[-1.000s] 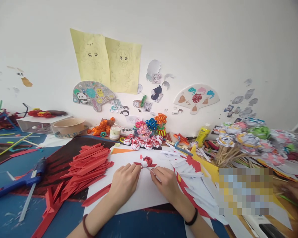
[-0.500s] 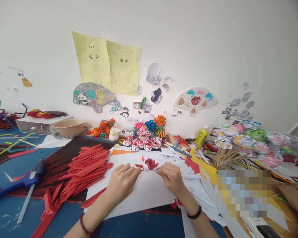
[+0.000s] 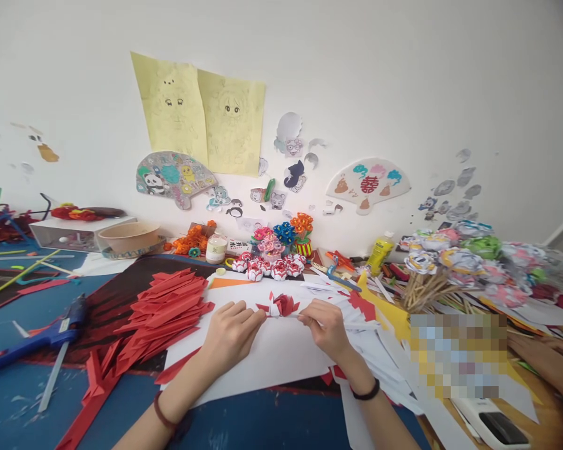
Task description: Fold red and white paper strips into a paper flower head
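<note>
Now both hands meet at a small red-and-white folded paper flower (image 3: pixel 281 305), which lies on the white sheet (image 3: pixel 267 359) in the middle of the desk (image 3: pixel 272 425). The left hand (image 3: pixel 229 334) pinches the flower's left end with narrowed fingertips, much as it did a second ago. The right hand (image 3: pixel 326 328) has changed more: a second ago it lay low and close under the flower, and since then it has slid out to the right and turned, so that its fingertips are closed on a thin white strip or flap running from the flower's right side toward the pile of white and red paper cuttings (image 3: pixel 380 350). Whether that strip is part of the flower or a loose piece from the pile is too small to tell. The flower itself has barely moved, yet more red petals show on its right half than before, which suggests, as a judgement, that the folded piece is being spread or worked round between the two hands rather than set down. To the left lies a heap of red folded paper strips (image 3: pixel 162 309), untouched, and farther left a blue hot glue gun (image 3: pixel 37 340) rests on the desk, well apart from both hands. Behind the flower stands a row of finished red-and-white paper flowers (image 3: pixel 267 269). At the right edge another person's hand (image 3: pixel 551 365) rests on the desk, a little farther from the flower than half a second ago.
</note>
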